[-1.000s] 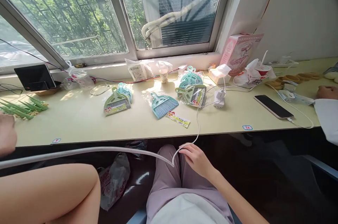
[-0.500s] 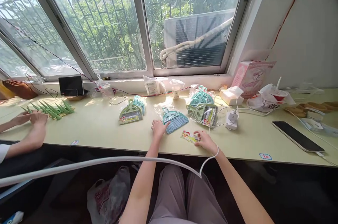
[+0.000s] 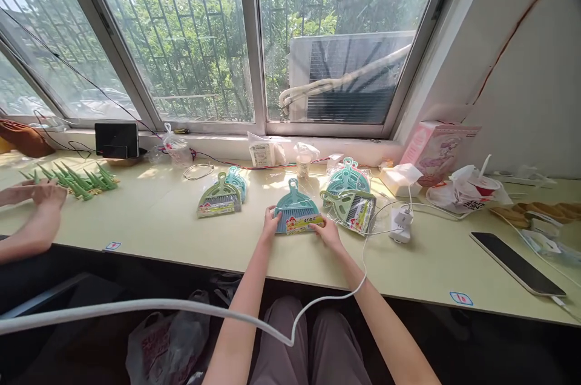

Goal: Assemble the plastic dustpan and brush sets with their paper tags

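A blue dustpan and brush set (image 3: 294, 197) lies before me, its handle pointing to the window. My left hand (image 3: 271, 223) grips its left edge, fingers closed. Over the bristles lies a colourful printed card (image 3: 299, 224), pinched at its right end by my right hand (image 3: 327, 231). To the right, a wrapped green set (image 3: 349, 208) rests against stacked blue sets (image 3: 348, 177). On the left, another wrapped green set (image 3: 219, 198) overlaps a blue one (image 3: 236, 181).
Another person's hands (image 3: 48, 194) work by green plant-like pieces (image 3: 84, 179) at far left. A white cable (image 3: 149, 306) crosses in front of me. To the right are a white plug adapter (image 3: 401, 224), a phone (image 3: 517, 263) and a pink box (image 3: 442, 152).
My right hand has brought the card left, onto the blue set's bristles. The set has turned upright, handle away from me, and my left hand now grips its left edge.
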`<state>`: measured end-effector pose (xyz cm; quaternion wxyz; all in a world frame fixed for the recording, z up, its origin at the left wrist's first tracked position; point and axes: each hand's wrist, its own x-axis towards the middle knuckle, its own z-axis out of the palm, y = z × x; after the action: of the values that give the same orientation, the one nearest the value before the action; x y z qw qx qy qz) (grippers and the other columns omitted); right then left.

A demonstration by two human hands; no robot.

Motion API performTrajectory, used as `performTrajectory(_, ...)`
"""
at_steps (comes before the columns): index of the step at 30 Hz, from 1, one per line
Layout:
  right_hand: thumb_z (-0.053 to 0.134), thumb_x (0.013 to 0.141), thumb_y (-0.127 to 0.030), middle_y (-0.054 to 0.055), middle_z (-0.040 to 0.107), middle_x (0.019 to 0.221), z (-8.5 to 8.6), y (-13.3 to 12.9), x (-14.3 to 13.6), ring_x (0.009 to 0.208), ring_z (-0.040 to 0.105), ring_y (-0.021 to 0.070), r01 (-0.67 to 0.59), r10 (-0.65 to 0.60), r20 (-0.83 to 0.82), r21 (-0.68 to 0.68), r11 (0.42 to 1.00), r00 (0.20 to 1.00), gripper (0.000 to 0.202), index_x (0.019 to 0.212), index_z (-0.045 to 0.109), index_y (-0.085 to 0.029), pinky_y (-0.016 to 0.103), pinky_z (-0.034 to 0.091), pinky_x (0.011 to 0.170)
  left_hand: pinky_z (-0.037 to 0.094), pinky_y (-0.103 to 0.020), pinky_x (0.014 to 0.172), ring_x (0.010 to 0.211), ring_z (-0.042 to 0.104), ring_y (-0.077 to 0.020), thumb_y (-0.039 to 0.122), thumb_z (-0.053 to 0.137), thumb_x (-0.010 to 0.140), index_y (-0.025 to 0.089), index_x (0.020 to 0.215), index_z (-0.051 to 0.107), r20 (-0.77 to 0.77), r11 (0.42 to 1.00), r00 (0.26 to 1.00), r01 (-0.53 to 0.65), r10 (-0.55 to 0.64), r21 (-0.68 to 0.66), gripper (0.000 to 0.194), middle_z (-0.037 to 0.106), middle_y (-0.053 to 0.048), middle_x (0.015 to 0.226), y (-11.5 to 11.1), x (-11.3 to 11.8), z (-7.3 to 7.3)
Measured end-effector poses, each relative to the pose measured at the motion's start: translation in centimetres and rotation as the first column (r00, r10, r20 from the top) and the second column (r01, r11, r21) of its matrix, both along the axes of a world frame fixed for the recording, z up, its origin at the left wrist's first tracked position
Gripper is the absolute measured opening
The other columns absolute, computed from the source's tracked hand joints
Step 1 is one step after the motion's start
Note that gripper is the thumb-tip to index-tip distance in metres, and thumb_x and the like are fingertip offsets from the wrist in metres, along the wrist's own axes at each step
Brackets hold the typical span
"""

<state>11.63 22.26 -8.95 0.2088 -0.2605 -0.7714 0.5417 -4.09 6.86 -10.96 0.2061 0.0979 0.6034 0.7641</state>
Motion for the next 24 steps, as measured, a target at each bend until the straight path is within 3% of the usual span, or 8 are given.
performTrajectory(4, 0.065, 0.076, -0.039, 0.008, 0.069, 0.100, -0.7, 0.0, -3.0, 0.091, 0.061, 0.0252, 0.207, -0.235, 0.038, 0.345, 0.915, 0.971, 0.029, 0.099, 0.064, -0.021, 0.029, 0.040, 0.067, 0.054, -0.043, 0.090, 0.100, 0.067, -0.0268, 0.056, 0.080, 0.065, 0.021, 0.119, 0.051, -0.020, 0.987, 0.999, 0.038, -0.035, 0.154, 0.071, 0.067, -0.012, 0.113, 0.0, 0.3, -0.1)
performTrajectory(7, 0.063, 0.078, -0.040, 0.007, 0.067, 0.101, -1.6, 0.4, -3.3, 0.092, 0.060, 0.0247, 0.244, -0.269, 0.026, 0.342, 0.907, 0.963, 0.027, 0.098, 0.063, -0.021, 0.029, 0.040, 0.068, 0.053, -0.046, 0.091, 0.104, 0.065, -0.0313, 0.065, 0.074, 0.068, 0.017, 0.115, 0.056, -0.081, 0.968, 0.980, 0.192, -0.181, 0.160, 0.070, 0.067, -0.016, 0.113, 0.2, 1.0, 0.5)
performTrajectory(9, 0.061, 0.079, -0.039, 0.007, 0.066, 0.101, -1.9, 0.6, -3.3, 0.091, 0.058, 0.0245, 0.261, -0.279, 0.015, 0.313, 0.913, 0.960, 0.026, 0.097, 0.061, -0.021, 0.031, 0.041, 0.072, 0.052, -0.046, 0.093, 0.107, 0.064, -0.0320, 0.059, 0.080, 0.064, 0.016, 0.117, 0.056, -0.160, 0.963, 0.963, 0.237, -0.216, 0.126, 0.071, 0.066, -0.016, 0.116, 0.5, 1.5, 0.9)
performTrajectory(14, 0.070, 0.071, -0.037, 0.014, 0.055, 0.116, -2.0, 0.2, -3.4, 0.114, 0.047, 0.0301, 0.376, -0.339, -0.164, 0.338, 0.863, 0.926, 0.052, 0.114, 0.050, -0.017, 0.043, 0.038, 0.099, 0.050, -0.043, 0.096, 0.109, 0.063, -0.0291, 0.032, 0.090, 0.051, 0.019, 0.121, 0.053, -0.243, 0.988, 0.962, 0.140, -0.121, 0.063, 0.080, 0.065, -0.011, 0.116, 0.9, 1.9, 1.2)
performTrajectory(17, 0.068, 0.073, -0.045, 0.017, 0.047, 0.124, -1.8, -0.3, -3.2, 0.117, 0.045, 0.0289, 0.458, -0.410, -0.265, 0.155, 0.875, 0.873, 0.065, 0.124, 0.041, -0.017, 0.044, 0.040, 0.101, 0.052, -0.043, 0.091, 0.104, 0.064, -0.0279, 0.033, 0.087, 0.055, 0.021, 0.121, 0.048, -0.175, 0.985, 0.982, 0.100, -0.074, 0.140, 0.078, 0.066, -0.009, 0.110, 0.7, 1.7, 1.1)
performTrajectory(19, 0.065, 0.075, -0.053, 0.016, 0.045, 0.129, -1.7, -0.7, -3.0, 0.115, 0.048, 0.0256, 0.423, -0.414, -0.312, -0.043, 0.905, 0.855, 0.068, 0.126, 0.036, -0.020, 0.040, 0.045, 0.098, 0.053, -0.043, 0.089, 0.103, 0.064, -0.0280, 0.035, 0.087, 0.056, 0.021, 0.119, 0.046, -0.134, 0.980, 0.990, 0.070, -0.045, 0.186, 0.077, 0.066, -0.009, 0.109, 0.6, 1.7, 1.3)
performTrajectory(22, 0.066, 0.073, -0.059, 0.013, 0.050, 0.127, -1.6, -1.2, -3.0, 0.114, 0.055, 0.0227, 0.164, -0.282, -0.333, -0.340, 0.926, 0.900, 0.067, 0.123, 0.039, -0.024, 0.036, 0.052, 0.094, 0.052, -0.043, 0.090, 0.105, 0.064, -0.0287, 0.037, 0.087, 0.056, 0.022, 0.116, 0.044, -0.111, 0.968, 0.993, 0.075, -0.050, 0.237, 0.075, 0.066, -0.009, 0.110, 0.4, 2.1, 1.9)
performTrajectory(24, 0.069, 0.071, -0.059, 0.011, 0.058, 0.118, -1.5, -1.4, -3.3, 0.108, 0.061, 0.0231, -0.068, -0.124, -0.353, -0.484, 0.872, 0.927, 0.061, 0.116, 0.046, -0.024, 0.037, 0.056, 0.090, 0.053, -0.043, 0.090, 0.107, 0.063, -0.0290, 0.037, 0.088, 0.056, 0.023, 0.118, 0.042, -0.117, 0.962, 0.989, 0.118, -0.091, 0.245, 0.078, 0.065, -0.009, 0.113, 0.3, 2.4, 2.4)
